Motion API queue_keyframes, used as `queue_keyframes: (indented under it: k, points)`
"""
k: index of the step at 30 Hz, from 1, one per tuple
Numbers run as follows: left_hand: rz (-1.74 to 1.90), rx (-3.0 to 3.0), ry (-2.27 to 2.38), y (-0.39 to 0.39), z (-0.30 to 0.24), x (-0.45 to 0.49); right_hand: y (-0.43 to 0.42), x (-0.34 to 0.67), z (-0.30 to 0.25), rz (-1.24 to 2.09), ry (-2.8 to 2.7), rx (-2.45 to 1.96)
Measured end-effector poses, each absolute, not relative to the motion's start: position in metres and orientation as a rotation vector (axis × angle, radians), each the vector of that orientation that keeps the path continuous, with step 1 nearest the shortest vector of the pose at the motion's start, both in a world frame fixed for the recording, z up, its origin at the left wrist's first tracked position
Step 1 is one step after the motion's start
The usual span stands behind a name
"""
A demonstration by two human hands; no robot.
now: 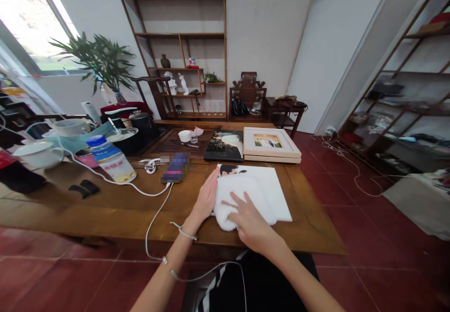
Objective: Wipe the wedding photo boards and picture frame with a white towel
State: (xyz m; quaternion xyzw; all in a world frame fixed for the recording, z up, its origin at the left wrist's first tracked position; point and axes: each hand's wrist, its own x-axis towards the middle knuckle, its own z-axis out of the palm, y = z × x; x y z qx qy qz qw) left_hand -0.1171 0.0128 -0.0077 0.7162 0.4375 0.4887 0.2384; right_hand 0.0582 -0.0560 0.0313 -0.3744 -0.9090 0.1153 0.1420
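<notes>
Wiping, by the look of it: right hand [250, 223] spread flat, fingers open, pressing a white cloth [234, 188] onto the near left part of the photo panel [277, 185], gripping nothing. Left hand [206, 198] open too, palm against the panel's left edge, bracing it. Panel lying flat on the worktop [105, 213], just in front of the framed picture [270, 144]. Best to press lightly and evenly, work in straight passes toward the panel's far right, brace firmly against sliding, and mind the white cable [156, 213] just left of the panel.
</notes>
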Motion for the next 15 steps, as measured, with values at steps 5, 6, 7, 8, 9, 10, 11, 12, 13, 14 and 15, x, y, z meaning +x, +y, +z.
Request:
queue_keyframes:
  k: [5, 6, 7, 8, 9, 10, 11, 12, 13, 14, 15]
  points:
    - [1.185, 2.061, 1.242, 0.018, -0.015, -0.114, -0.078, 0.097, 0.029, 0.362, -2.526, -1.187]
    - [1.132, 2.111, 1.234, 0.019, -0.017, -0.113, -0.075, 0.104, 0.028, 0.345, -2.487, -1.272]
    - [1.089, 2.157, 1.226, 0.020, -0.019, -0.112, -0.069, 0.109, 0.028, 0.328, -2.449, -1.356]
    - [1.061, 2.195, 1.219, 0.021, -0.020, -0.112, -0.061, 0.112, 0.027, 0.314, -2.413, -1.430]
    - [1.049, 2.220, 1.215, 0.021, -0.021, -0.112, -0.050, 0.112, 0.028, 0.304, -2.379, -1.489]
    - [1.050, 2.234, 1.213, 0.022, -0.022, -0.112, -0.038, 0.109, 0.028, 0.301, -2.356, -1.526]
    - [1.060, 2.238, 1.209, 0.022, -0.023, -0.112, -0.025, 0.103, 0.029, 0.304, -2.344, -1.544]
    - [1.074, 2.239, 1.205, 0.023, -0.024, -0.113, -0.012, 0.095, 0.030, 0.313, -2.339, -1.551]
    - [1.088, 2.239, 1.203, 0.023, -0.025, -0.113, 0.001, 0.085, 0.032, 0.319, -2.345, -1.542]
    - [1.099, 2.239, 1.206, 0.023, -0.025, -0.114, 0.013, 0.073, 0.033, 0.326, -2.361, -1.519]
    - [1.105, 2.238, 1.215, 0.024, -0.026, -0.114, 0.023, 0.062, 0.035, 0.344, -2.384, -1.495]
